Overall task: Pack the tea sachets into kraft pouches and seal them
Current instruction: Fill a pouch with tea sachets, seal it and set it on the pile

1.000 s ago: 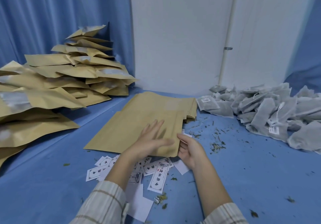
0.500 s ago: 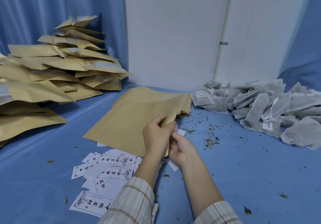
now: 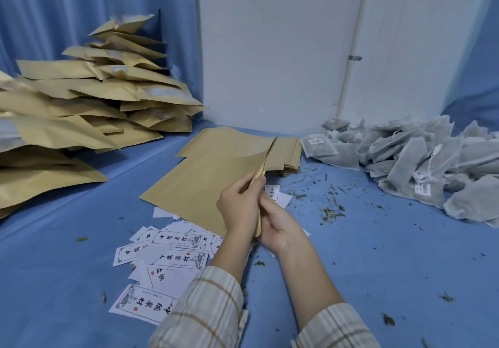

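Head view: left hand (image 3: 239,207) and right hand (image 3: 278,226) both pinch one kraft pouch (image 3: 263,164) edge-on above the flat stack (image 3: 216,169); sachets (image 3: 410,158) lie well right. Risk: two pouches clinging together, judged

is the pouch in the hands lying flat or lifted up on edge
Lifted on edge: the pouch stands nearly vertical above the flat stack, held by the left hand and right hand. Whether its mouth is open, cannot tell.

Your two bare forearms in shot, your left hand (image 3: 239,207) and right hand (image 3: 279,226) ungloved, no rings or watch showing, your loose pale cream sleeves (image 3: 205,312) checked with thin tan and grey lines, cuffs pushed back past your wrists
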Tool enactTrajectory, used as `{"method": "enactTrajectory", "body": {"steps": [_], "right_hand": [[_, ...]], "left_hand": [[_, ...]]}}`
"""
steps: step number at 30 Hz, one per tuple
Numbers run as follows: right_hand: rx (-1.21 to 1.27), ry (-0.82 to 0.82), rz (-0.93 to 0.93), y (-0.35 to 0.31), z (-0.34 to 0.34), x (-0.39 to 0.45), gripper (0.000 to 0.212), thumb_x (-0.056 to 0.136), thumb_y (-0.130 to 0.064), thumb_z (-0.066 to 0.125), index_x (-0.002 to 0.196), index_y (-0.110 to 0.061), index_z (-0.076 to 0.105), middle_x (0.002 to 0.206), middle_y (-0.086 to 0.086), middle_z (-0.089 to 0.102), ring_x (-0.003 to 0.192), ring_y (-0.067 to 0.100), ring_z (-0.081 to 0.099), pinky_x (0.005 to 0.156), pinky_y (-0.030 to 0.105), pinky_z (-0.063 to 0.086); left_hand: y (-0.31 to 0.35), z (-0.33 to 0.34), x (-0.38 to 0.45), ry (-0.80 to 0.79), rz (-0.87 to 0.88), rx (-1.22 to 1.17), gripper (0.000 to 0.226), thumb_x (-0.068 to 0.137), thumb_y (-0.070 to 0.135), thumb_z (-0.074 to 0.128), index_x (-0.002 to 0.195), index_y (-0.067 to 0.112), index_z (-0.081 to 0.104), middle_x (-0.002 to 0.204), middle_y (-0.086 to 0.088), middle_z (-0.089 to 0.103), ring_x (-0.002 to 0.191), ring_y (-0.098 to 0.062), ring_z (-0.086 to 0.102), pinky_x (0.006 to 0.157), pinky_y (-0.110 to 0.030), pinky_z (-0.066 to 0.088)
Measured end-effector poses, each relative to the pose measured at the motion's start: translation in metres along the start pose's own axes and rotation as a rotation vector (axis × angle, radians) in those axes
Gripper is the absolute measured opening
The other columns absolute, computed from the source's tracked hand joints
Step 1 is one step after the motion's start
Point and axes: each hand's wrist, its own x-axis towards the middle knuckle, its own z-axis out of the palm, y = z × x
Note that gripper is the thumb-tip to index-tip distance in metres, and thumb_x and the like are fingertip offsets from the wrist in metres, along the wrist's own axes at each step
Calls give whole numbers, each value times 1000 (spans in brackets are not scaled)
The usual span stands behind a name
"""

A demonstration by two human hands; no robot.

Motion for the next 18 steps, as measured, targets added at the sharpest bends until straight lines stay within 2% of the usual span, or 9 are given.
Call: {"method": "enactTrajectory", "body": {"steps": [3, 6, 8, 10, 11, 13, 15, 17, 18], "right_hand": [[13, -30, 7, 2, 2, -2, 19, 89, -22, 55, 102, -17, 69, 97, 1, 73, 88, 13, 69, 72, 28, 54], [25, 18, 24, 2, 2, -4, 27, 91, -23, 54, 114, -16, 64, 105, 3, 69, 101, 18, 63, 85, 32, 49], [62, 44, 19, 3, 5, -6, 22, 93, -22, 52, 107, -14, 67, 99, 5, 70, 97, 19, 64, 83, 32, 49], [35, 101, -42, 4, 12, -8, 19, 92, -16, 54, 87, -13, 72, 83, 6, 71, 80, 16, 66, 71, 29, 51], [-67, 177, -131, 4, 15, -8, 24, 90, -13, 56, 71, -16, 71, 69, 3, 68, 65, 13, 63, 59, 25, 50], [-472, 370, -351, 2, 17, -9, 40, 86, -15, 60, 47, -23, 59, 48, -8, 54, 47, 6, 48, 43, 15, 37], [-838, 487, -544, 1, 15, -8, 37, 87, -24, 60, 50, -27, 58, 47, -16, 53, 49, 0, 47, 45, 8, 34], [-976, 517, -654, 1, 10, -5, 24, 88, -26, 59, 65, -26, 66, 59, -18, 59, 60, -3, 54, 54, 4, 38], [-1012, 539, -695, 2, 8, -4, 21, 89, -24, 59, 70, -22, 69, 62, -17, 60, 64, -2, 55, 57, 3, 38]], "left_hand": [[0, -1, 0, 32, 7, -13, 16, 75, 20, 75, 70, 36, 72, 63, 24, 67, 61, 12, 59, 57, -1, 39], [-1, -2, 2, 43, -3, -14, 13, 77, 23, 73, 64, 29, 72, 59, 17, 66, 56, 5, 55, 57, -7, 41], [-2, -2, 0, 28, 16, 24, 19, 79, 26, 71, 62, 19, 70, 54, 11, 59, 53, -1, 47, 55, -14, 39], [-3, -1, -2, 13, 124, 142, 27, 85, 28, 66, 65, 10, 63, 53, 4, 53, 54, -7, 42, 56, -21, 35], [-3, -1, -2, 2, 213, 248, 30, 89, 29, 62, 67, 9, 59, 54, 2, 52, 56, -13, 42, 57, -26, 35], [-1, -3, -2, 3, 411, 541, 29, 95, 25, 53, 74, 5, 57, 62, -10, 58, 61, -28, 50, 60, -35, 37], [4, -6, -1, 39, 620, 801, 24, 94, 13, 54, 76, -3, 57, 64, -20, 59, 56, -36, 56, 53, -36, 41], [5, -6, 0, 10, 742, 959, 13, 85, -5, 56, 72, -7, 56, 58, -22, 57, 49, -33, 59, 45, -29, 38], [5, -6, 0, -32, 733, 1000, 10, 86, -8, 50, 77, -8, 56, 64, -23, 60, 56, -34, 63, 49, -29, 37]]}}
